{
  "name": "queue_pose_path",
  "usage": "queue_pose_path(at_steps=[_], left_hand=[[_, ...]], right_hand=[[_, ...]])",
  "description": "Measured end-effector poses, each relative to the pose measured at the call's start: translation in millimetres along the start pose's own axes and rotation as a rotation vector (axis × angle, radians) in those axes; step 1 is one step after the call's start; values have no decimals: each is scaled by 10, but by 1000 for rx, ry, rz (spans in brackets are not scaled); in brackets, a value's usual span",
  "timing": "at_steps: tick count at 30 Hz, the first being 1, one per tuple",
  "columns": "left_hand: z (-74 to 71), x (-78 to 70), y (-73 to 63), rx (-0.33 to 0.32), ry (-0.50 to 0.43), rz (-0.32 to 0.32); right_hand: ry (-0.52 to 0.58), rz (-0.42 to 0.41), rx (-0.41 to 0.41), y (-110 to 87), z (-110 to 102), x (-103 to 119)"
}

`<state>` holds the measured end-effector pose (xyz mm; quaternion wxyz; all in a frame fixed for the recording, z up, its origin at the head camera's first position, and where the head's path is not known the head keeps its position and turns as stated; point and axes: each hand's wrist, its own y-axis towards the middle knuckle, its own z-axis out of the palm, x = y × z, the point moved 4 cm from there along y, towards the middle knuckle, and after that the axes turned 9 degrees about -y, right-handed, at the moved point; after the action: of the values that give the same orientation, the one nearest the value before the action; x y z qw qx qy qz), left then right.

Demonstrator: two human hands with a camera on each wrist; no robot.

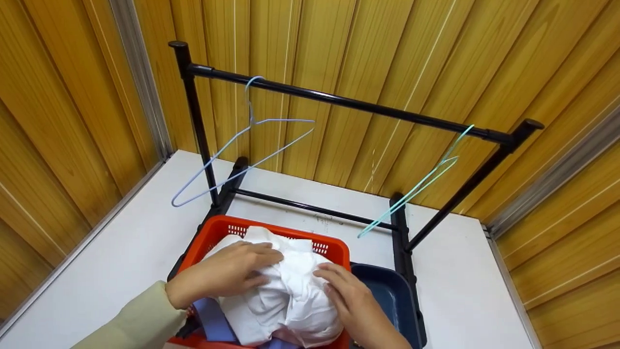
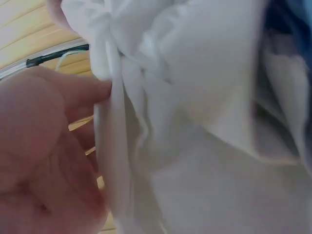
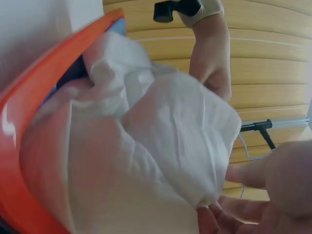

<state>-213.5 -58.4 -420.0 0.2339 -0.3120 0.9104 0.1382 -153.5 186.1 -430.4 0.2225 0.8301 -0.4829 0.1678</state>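
Note:
A bunched white garment (image 1: 290, 286) lies heaped in a red plastic basket (image 1: 339, 247). My left hand (image 1: 237, 266) lies over its upper left part. In the left wrist view, the left thumb (image 2: 92, 92) pinches a fold of the white garment (image 2: 195, 131), with the fingers behind the cloth. My right hand (image 1: 353, 300) grips the right side of the garment; in the right wrist view, its fingertips (image 3: 207, 219) are at the cloth's edge. Blue-purple cloth (image 1: 215, 320) shows beneath, mostly hidden.
A black clothes rack (image 1: 339, 100) stands behind the basket on a white table (image 1: 116, 232). From its bar hang a lavender hanger (image 1: 213, 189) at left and a mint green hanger (image 1: 407, 198) at right. A dark blue basin (image 1: 387, 286) sits right of the basket. Wood-patterned walls (image 1: 315, 39) enclose the table.

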Motion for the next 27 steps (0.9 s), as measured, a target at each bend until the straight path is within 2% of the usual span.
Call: queue_pose_path(at_steps=[2, 5, 7, 13, 17, 20, 24, 27], left_hand=[[50, 44, -24, 56, 5, -57], [145, 92, -57, 139, -9, -129], [211, 114, -77, 183, -6, -160], [337, 167, -85, 263, 33, -247], [396, 183, -72, 318, 9, -293], [423, 182, -70, 339, -45, -303], [431, 169, -77, 344, -79, -314], [392, 138, -50, 330, -92, -313]], right_hand=[[-9, 42, 47, 21, 26, -46], [-34, 126, 183, 40, 77, -110], [-81, 142, 247, 41, 110, -139], [-167, 175, 377, 41, 220, -196], [-192, 203, 465, 29, 301, -229], [-231, 186, 486, 19, 344, -236], [-268, 154, 474, 31, 382, -225], [-227, 180, 470, 46, 387, -228]])
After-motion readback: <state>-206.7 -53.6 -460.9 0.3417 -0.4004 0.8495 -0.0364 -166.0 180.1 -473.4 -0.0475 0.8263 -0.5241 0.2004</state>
